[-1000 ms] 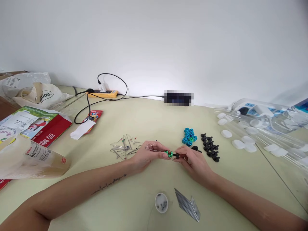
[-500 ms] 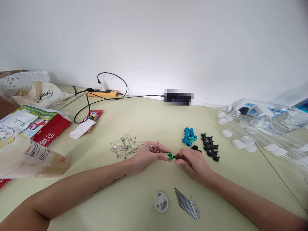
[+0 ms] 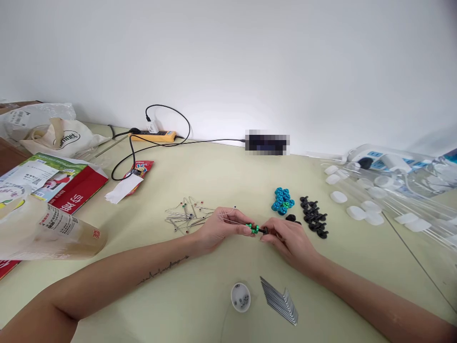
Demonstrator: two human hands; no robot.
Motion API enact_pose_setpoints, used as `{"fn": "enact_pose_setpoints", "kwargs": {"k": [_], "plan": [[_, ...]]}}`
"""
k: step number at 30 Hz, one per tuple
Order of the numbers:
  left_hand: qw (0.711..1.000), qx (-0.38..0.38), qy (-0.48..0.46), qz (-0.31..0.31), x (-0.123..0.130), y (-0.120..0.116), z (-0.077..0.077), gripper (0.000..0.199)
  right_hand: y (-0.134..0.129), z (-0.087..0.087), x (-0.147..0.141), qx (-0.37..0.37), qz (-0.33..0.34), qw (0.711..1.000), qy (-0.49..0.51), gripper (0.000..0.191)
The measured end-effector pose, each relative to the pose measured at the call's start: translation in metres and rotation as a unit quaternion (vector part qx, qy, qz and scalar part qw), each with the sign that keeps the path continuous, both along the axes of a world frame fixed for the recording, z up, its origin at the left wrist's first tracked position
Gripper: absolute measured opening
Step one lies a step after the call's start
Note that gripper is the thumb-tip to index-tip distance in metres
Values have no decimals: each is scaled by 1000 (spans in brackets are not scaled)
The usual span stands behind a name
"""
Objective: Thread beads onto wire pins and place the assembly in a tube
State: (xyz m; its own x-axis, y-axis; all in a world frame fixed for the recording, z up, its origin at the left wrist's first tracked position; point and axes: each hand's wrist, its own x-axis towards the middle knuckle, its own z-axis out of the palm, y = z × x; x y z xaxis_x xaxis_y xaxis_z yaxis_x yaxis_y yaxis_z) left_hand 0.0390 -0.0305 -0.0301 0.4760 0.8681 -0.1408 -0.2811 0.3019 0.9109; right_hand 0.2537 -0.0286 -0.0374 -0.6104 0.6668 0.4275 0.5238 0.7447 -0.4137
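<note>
Pinching the green piece point(image 3: 252, 228) in the left hand point(image 3: 224, 227) and the black piece point(image 3: 264, 230) in the right hand point(image 3: 290, 237), with nearly closed fingers point(image 3: 243, 230); located between both hands, over the surface point(image 3: 200, 295); could slip or jam if pushed crookedly.

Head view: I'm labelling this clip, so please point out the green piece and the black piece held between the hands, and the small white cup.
Green piece point(image 3: 256, 229): head view, on its flanged end.
Black piece point(image 3: 264, 230): head view, on its wider end.
White cup point(image 3: 237, 294): head view, on its inside.
</note>
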Motion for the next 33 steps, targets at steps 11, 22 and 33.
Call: {"fn": "enact_pose_setpoints", "kwargs": {"k": [11,22,33], "plan": [[1000,-4,6,8,1,1,-1,23,-1,1,0,-17,-14,1000,-8,24],[1000,2,5,2,0,0,-1,22,-1,2,1,-28,-19,999,-12,27],[1000,-3,6,6,1,1,-1,24,-1,2,-1,-29,-18,999,-7,27]]}}
